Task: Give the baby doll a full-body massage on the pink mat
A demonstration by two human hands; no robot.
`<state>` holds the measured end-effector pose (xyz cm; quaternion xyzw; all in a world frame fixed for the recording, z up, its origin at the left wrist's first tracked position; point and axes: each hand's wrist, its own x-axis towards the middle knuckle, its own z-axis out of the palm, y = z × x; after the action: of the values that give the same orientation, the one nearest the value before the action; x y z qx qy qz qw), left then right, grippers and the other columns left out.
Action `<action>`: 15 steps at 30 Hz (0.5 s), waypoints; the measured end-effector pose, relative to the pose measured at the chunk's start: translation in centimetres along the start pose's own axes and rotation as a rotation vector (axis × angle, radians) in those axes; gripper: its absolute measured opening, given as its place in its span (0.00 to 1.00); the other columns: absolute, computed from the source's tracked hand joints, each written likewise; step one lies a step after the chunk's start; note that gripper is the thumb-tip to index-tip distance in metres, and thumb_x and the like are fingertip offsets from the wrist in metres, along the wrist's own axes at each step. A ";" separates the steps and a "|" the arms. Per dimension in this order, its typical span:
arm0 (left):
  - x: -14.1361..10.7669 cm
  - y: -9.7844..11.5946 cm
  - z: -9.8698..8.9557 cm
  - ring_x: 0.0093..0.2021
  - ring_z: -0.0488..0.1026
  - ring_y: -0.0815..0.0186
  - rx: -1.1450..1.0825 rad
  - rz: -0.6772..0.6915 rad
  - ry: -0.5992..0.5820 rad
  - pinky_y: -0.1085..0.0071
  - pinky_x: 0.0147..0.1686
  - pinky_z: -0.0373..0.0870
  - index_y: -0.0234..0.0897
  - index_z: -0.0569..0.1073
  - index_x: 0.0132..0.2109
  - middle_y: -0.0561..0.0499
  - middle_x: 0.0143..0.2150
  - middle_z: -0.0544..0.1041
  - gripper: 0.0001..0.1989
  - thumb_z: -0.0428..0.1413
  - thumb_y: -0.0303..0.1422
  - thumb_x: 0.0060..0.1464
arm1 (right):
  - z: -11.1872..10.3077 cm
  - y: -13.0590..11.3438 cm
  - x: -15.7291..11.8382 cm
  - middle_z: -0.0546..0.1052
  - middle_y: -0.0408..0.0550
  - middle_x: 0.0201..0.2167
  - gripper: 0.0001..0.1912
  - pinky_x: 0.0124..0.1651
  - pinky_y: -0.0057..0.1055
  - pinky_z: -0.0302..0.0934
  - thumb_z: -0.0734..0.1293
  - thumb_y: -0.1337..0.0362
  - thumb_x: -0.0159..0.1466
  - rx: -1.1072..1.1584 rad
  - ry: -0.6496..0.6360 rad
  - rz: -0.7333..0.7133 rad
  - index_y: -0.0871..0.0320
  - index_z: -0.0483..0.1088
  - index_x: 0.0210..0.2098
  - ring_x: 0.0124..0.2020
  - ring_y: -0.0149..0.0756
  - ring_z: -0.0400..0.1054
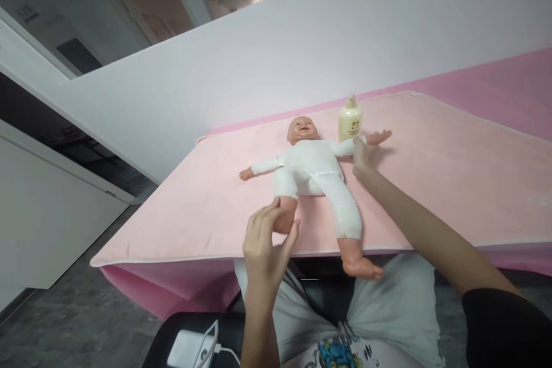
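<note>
A baby doll (313, 155) in a white cloth suit lies on its back on a pink blanket, its head toward the wall. My left hand (265, 244) has the fingers and thumb around the doll's bare foot at the left, and that leg is bent. At the doll's outstretched arm on the right, my right hand (363, 158) is closed on the white sleeve; its fingertips are partly hidden. The doll's other leg hangs a little past the table's front edge. Just behind my right hand stands a cream-coloured pump bottle (350, 121), upright.
The pink blanket (452, 184) covers the table over a darker pink cloth (517, 92). A white wall (259, 75) rises behind, with a window above. Below, a white power bank (185, 349) with a cable lies on a black seat beside my legs.
</note>
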<state>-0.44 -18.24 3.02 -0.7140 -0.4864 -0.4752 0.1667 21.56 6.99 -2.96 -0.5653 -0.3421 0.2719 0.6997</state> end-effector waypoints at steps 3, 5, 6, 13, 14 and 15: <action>1.2 -1.9 3.4 0.47 0.72 0.59 0.028 -0.006 0.007 0.63 0.45 0.71 0.36 0.70 0.46 0.43 0.46 0.76 0.13 0.59 0.28 0.53 | 0.0 -0.7 -1.0 0.59 0.61 0.57 0.36 0.50 0.47 0.63 0.64 0.63 0.55 -0.250 -0.050 -0.219 0.59 0.50 0.61 0.55 0.49 0.61; 1.5 -3.0 5.5 0.46 0.71 0.58 0.066 -0.047 -0.039 0.62 0.44 0.71 0.35 0.70 0.45 0.42 0.48 0.76 0.11 0.57 0.27 0.54 | -0.1 -1.6 -2.0 0.62 0.61 0.53 0.33 0.46 0.45 0.63 0.63 0.63 0.57 -0.518 -0.254 -0.419 0.61 0.55 0.61 0.49 0.50 0.63; 1.6 -3.5 6.3 0.47 0.71 0.57 0.082 -0.081 -0.073 0.62 0.44 0.70 0.35 0.71 0.45 0.42 0.49 0.75 0.10 0.56 0.26 0.54 | -0.2 -2.0 -2.5 0.63 0.60 0.50 0.31 0.44 0.43 0.63 0.62 0.64 0.59 -0.652 -0.367 -0.520 0.60 0.57 0.61 0.47 0.49 0.64; 0.8 -3.9 7.2 0.46 0.67 0.56 0.146 -0.181 -0.147 0.60 0.44 0.69 0.35 0.71 0.44 0.41 0.52 0.73 0.09 0.52 0.25 0.57 | -0.6 -3.0 -3.7 0.65 0.57 0.43 0.30 0.39 0.36 0.59 0.55 0.69 0.64 -1.035 -0.573 -0.809 0.55 0.55 0.65 0.42 0.46 0.62; 0.7 -3.7 7.2 0.46 0.67 0.56 0.154 -0.174 -0.142 0.60 0.43 0.69 0.35 0.71 0.44 0.41 0.52 0.73 0.09 0.52 0.24 0.57 | -0.7 -3.0 -3.6 0.65 0.57 0.43 0.30 0.40 0.35 0.58 0.56 0.69 0.63 -1.043 -0.577 -0.810 0.56 0.55 0.66 0.42 0.46 0.62; 0.6 -3.5 7.2 0.46 0.67 0.56 0.161 -0.168 -0.138 0.60 0.43 0.69 0.35 0.71 0.45 0.42 0.52 0.73 0.09 0.51 0.24 0.57 | -0.7 -3.1 -3.6 0.65 0.57 0.43 0.30 0.40 0.35 0.58 0.56 0.70 0.63 -1.051 -0.581 -0.811 0.56 0.55 0.66 0.42 0.45 0.61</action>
<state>0.34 -11.24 -0.75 -0.6861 -0.5913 -0.3966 0.1494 19.86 3.21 -0.67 -0.5604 -0.7824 -0.0704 0.2623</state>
